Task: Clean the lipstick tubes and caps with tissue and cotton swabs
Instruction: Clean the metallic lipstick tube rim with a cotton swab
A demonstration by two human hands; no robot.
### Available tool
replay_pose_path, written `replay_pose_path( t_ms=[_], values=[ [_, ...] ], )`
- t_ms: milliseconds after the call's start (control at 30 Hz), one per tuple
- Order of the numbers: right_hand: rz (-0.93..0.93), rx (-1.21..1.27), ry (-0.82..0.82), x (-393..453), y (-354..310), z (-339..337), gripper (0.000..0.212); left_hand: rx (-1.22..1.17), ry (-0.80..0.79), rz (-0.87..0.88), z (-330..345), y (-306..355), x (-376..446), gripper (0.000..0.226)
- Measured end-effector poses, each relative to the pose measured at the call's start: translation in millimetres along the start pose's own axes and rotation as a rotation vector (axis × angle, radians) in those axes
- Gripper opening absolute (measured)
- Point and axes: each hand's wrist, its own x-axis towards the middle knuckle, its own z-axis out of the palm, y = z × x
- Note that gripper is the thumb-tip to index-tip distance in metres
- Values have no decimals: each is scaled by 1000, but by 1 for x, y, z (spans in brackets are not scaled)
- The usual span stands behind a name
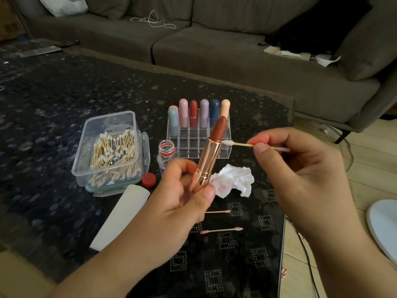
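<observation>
While tilted up and away from the face, rose-gold metallic lipstick tube with its brown-red bullet wound out [209, 155], uncapped, gripped low on its base between curled fingers and thumb of left hand [182, 190], above the dark speckled glass table [53, 125]. Probably held low so the collar and bullet stay bare for cleaning. Pinched mid-stick between thumb and forefinger of right hand [300, 168]: wooden cotton swab with white tips [255, 145], near tip touching the tube's rim just under the bullet, seemingly to lift smears from the edge. Below, crumpled white tissue stained pink [232, 181] lying on the table, and two used pink-tipped swabs [221, 230] laid aside near the front edge. Further back, clear plastic box of fresh swabs [111, 147], small open clear bottle [166, 151] with its red screw cap [148, 179] beside it, and clear acrylic grid organiser [199, 136] with pastel capped lipsticks [204, 111] standing upright in its rear row, within easy reach.
</observation>
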Motion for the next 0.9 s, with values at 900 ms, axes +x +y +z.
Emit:
replay_pose_path(
  t_ms=[900],
  values=[
    [53, 27, -10, 1, 1, -3, 13, -207, -75, -34, 0, 4, -1, 20]
  ],
)
